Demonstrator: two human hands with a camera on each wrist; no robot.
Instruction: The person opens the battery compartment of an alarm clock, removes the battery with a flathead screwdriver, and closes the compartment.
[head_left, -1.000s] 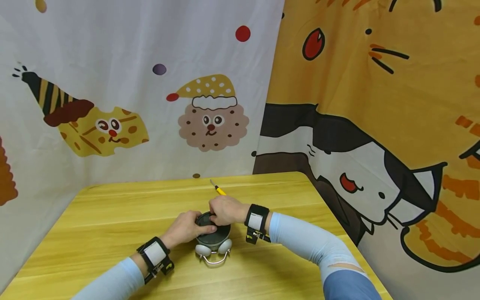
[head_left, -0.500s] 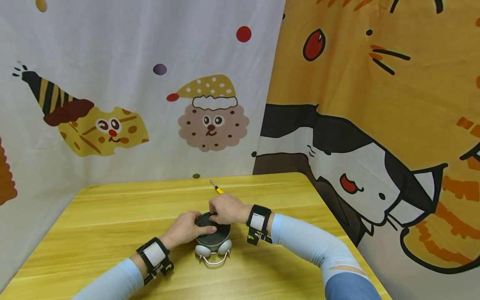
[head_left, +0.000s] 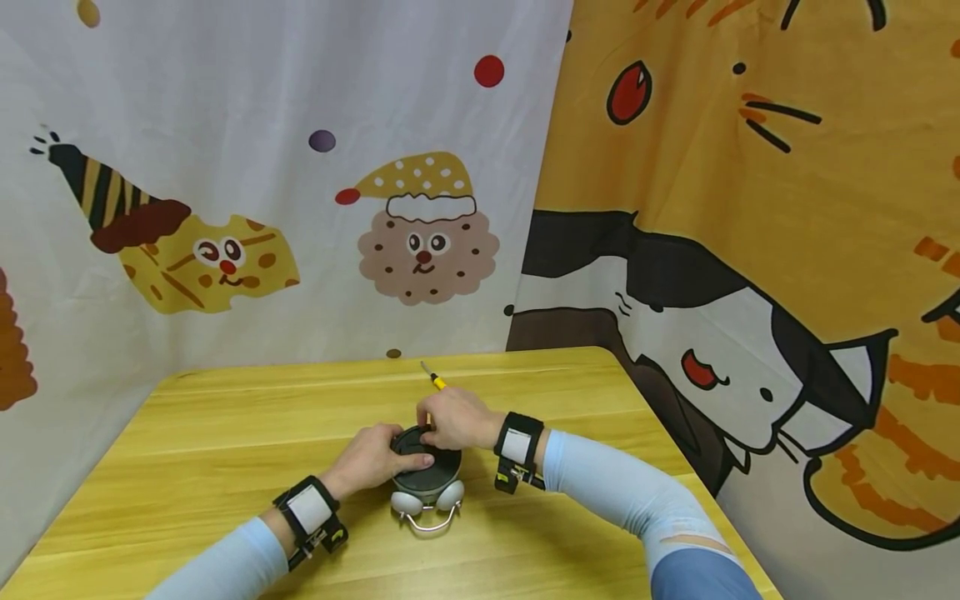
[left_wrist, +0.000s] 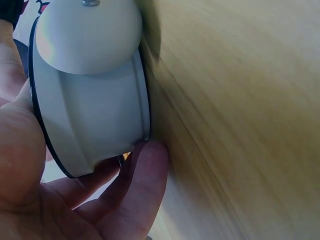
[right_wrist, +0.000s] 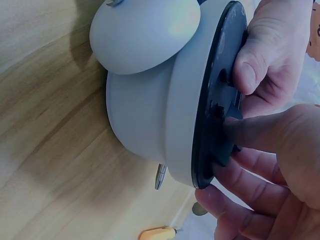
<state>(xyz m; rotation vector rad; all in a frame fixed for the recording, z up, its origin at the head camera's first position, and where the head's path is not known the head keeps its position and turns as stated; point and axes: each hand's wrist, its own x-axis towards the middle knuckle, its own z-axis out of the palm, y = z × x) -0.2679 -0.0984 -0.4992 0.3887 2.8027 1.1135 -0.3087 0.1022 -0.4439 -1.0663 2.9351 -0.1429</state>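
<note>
A white twin-bell alarm clock (head_left: 427,482) lies face down on the wooden table, its black back (right_wrist: 205,150) turned up. Its two bells (head_left: 407,502) and wire handle (head_left: 431,527) point toward the person. My left hand (head_left: 365,458) grips the clock from the left, with the thumb on the back and fingers around the side (left_wrist: 105,105). From the far right, my right hand (head_left: 459,418) pinches a small raised black battery cover (right_wrist: 228,145) between thumb and finger. A metal foot (right_wrist: 160,176) sticks out of the clock's side.
Beyond the right hand lies a screwdriver (head_left: 435,378) with a yellow handle, its shaft toward the table's far edge. Patterned cloth (head_left: 247,100) hangs behind the table (head_left: 225,417) and along its right side.
The right hand has shifted very slightly to the right at the clock's back. The left hand and the clock have stayed in place.
</note>
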